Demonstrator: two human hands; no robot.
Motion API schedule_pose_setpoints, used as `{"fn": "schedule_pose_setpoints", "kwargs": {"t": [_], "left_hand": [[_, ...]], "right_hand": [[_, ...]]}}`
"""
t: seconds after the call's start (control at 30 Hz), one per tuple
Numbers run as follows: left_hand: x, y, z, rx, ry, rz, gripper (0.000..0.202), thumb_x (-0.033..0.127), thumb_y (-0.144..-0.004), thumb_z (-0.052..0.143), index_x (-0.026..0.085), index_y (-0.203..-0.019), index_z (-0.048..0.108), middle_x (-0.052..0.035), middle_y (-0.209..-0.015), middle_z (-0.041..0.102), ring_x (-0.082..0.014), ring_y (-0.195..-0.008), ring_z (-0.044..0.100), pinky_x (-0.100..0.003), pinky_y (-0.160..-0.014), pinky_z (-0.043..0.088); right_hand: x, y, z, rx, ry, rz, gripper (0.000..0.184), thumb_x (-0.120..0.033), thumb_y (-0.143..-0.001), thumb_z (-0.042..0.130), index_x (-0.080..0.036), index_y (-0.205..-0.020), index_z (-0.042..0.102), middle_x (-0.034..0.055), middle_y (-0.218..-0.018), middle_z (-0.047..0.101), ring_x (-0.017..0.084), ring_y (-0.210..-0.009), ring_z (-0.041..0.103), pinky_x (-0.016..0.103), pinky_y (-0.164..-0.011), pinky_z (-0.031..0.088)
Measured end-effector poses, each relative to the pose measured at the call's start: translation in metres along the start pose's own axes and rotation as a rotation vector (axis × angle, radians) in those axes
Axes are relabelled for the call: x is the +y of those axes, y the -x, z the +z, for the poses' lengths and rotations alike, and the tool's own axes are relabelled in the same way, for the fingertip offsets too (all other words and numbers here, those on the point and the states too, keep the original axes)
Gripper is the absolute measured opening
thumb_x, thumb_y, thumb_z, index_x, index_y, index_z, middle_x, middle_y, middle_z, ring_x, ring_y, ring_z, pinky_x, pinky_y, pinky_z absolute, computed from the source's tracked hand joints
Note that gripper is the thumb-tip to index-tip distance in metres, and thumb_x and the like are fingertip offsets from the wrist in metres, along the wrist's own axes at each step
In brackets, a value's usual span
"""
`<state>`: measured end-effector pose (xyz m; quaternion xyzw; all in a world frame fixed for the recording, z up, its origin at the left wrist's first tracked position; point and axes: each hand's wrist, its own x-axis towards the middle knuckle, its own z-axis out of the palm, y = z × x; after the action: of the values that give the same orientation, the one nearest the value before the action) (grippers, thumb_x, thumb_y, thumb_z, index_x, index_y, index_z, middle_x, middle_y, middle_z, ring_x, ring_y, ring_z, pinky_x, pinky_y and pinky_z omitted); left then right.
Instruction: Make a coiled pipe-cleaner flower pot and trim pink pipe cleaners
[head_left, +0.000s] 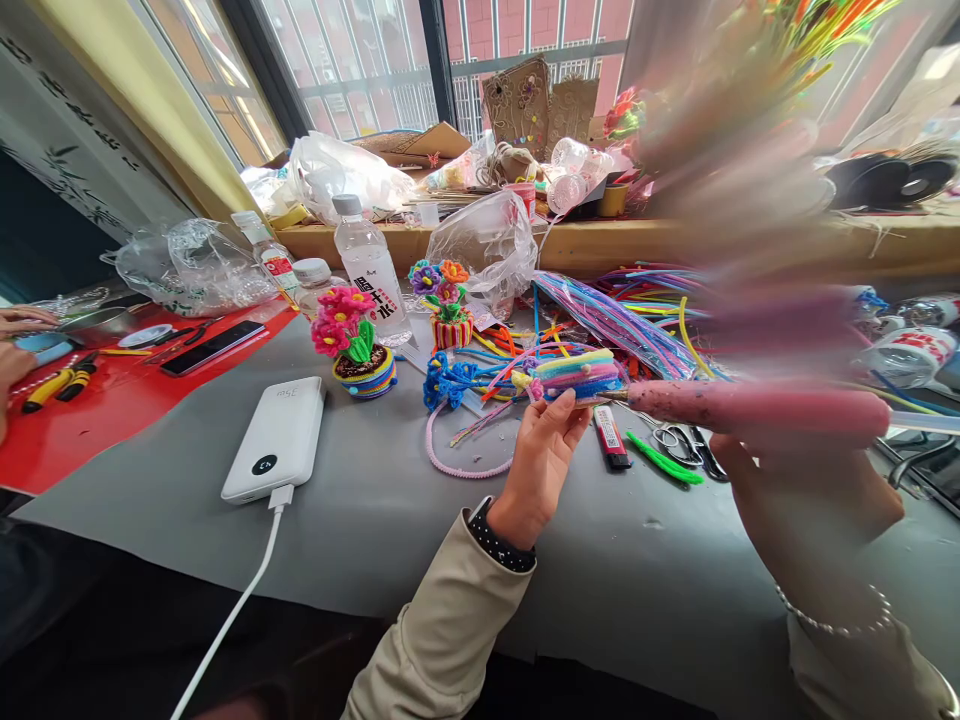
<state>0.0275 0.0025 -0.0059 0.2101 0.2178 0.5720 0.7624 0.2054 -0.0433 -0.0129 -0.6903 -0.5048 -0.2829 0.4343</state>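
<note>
My left hand point(540, 460) pinches a small stack of pastel pipe-cleaner coils point(574, 375) between thumb and fingertips, held just above the grey table point(360, 540). My right hand point(810, 505), smeared by motion, is wrapped round a pink glue gun point(757, 408). The gun lies roughly level, and its metal tip points left and reaches the right edge of the coils. A blurred pink trail of the gun spreads upward on the right.
A white power bank point(274, 440) with a cable lies at the left. Behind it stand a water bottle point(371, 270) and two pipe-cleaner flower pots point(349, 340). A black lighter point(611, 437), scissors point(684, 445) and loose pipe cleaners point(622, 320) surround the hands. Another person's hands point(15, 335) rest on a red mat point(112, 400).
</note>
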Motion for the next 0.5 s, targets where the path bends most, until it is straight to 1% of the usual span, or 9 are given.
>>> {"fn": "schedule_pose_setpoints", "kwargs": {"t": [0.1,0.2,0.3,0.4,0.5], "left_hand": [[0.0004,0.0005,0.0009,0.009,0.004,0.0,0.015,0.023,-0.069,0.064,0.017,-0.082,0.061,-0.0012,-0.087,0.064,-0.0129,-0.089,0.058,-0.031,-0.094,0.035],[0.0008,0.001,0.0024,0.024,0.013,0.003,0.013,0.024,-0.068,0.064,0.016,-0.077,0.06,-0.0014,-0.083,0.064,-0.0132,-0.087,0.058,-0.032,-0.094,0.035],[0.0009,0.0012,0.0032,0.032,0.027,0.009,0.01,0.023,-0.068,0.064,0.015,-0.074,0.059,-0.0017,-0.081,0.064,-0.0131,-0.086,0.058,-0.033,-0.094,0.035],[0.0008,0.0009,0.0029,0.031,0.037,0.01,0.01,0.022,-0.069,0.063,0.015,-0.074,0.059,-0.0016,-0.082,0.064,-0.0128,-0.087,0.058,-0.032,-0.094,0.036],[0.0008,0.0004,0.002,0.021,0.041,0.023,0.01,0.022,-0.07,0.063,0.015,-0.076,0.059,-0.0015,-0.081,0.064,-0.0121,-0.086,0.058,-0.032,-0.095,0.036]], "right_hand": [[0.0012,-0.0005,0.0018,0.075,0.072,-0.065,0.044,-0.059,-0.067,0.047,-0.016,-0.057,0.045,-0.0018,-0.04,0.041,0.009,-0.036,0.039,0.02,-0.038,0.029],[0.0024,-0.0004,0.0031,0.099,0.091,-0.12,0.045,-0.059,-0.069,0.045,-0.016,-0.057,0.045,-0.001,-0.039,0.042,0.009,-0.036,0.041,0.019,-0.035,0.028],[0.0024,-0.0001,0.0034,0.122,0.09,-0.153,0.044,-0.058,-0.07,0.046,-0.015,-0.058,0.046,-0.001,-0.039,0.042,0.01,-0.036,0.042,0.019,-0.035,0.029],[0.0009,-0.0004,0.0025,0.139,0.122,-0.165,0.044,-0.058,-0.069,0.047,-0.015,-0.059,0.047,-0.0004,-0.041,0.045,0.01,-0.036,0.043,0.019,-0.035,0.029],[-0.0009,-0.0013,0.0008,0.124,0.132,-0.142,0.043,-0.058,-0.07,0.045,-0.016,-0.059,0.044,-0.0011,-0.042,0.043,0.009,-0.035,0.041,0.019,-0.035,0.028]]}}
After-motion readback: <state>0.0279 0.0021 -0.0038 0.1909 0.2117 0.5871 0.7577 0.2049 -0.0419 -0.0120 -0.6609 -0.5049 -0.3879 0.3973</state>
